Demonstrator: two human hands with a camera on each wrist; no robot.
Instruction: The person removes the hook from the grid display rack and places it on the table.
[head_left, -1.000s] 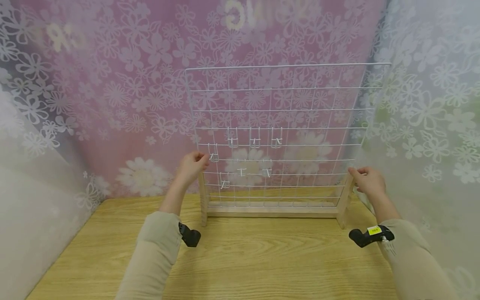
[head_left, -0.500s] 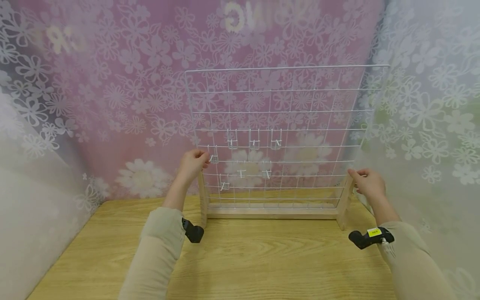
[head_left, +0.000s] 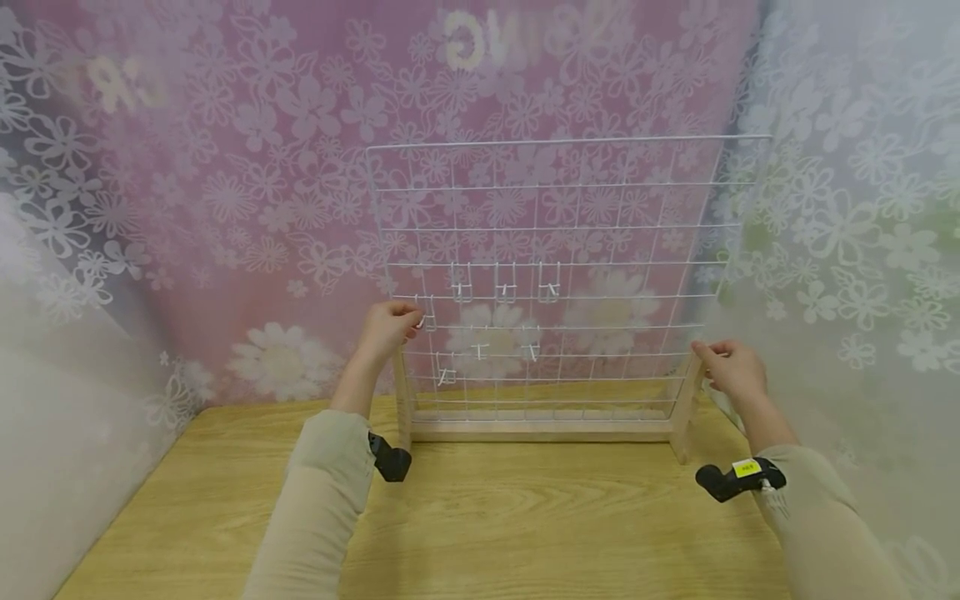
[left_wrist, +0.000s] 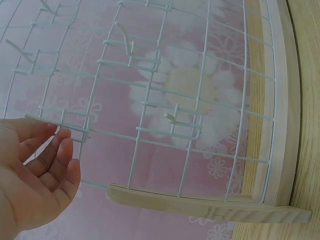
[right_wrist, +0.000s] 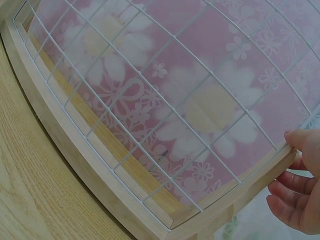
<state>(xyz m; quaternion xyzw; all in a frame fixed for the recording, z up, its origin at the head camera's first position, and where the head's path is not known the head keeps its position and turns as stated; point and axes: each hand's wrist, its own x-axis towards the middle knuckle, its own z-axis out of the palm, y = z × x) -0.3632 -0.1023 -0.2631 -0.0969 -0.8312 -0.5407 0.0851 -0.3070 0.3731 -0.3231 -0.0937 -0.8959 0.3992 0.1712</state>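
A white wire grid panel [head_left: 570, 140] stands upright in a wooden stand [head_left: 543, 431]. My left hand [head_left: 387, 333] is at the panel's left edge, thumb and fingertips pinching the leftmost white wire hook [left_wrist: 35, 118], which hangs on the grid. Its other fingers curl loosely below. On the opposite side, my right hand [head_left: 737, 368] holds the top of the stand's right upright [right_wrist: 260, 182], thumb in front and fingers curled behind it. Several more hooks hang on the grid, among them a lower one [head_left: 446, 377] and one in the upper row [head_left: 550, 290].
The stand rests on a wood-grain table [head_left: 510, 517]. Behind it hangs a pink flowered curtain [head_left: 285, 217], with a pale flowered curtain [head_left: 862, 275] close by on the right. Black cameras sit on both wrists.
My left fingertips have shifted slightly right onto the hook's prong. The panel appears a little lower and further left in the head view. My right hand keeps its hold on the upright.
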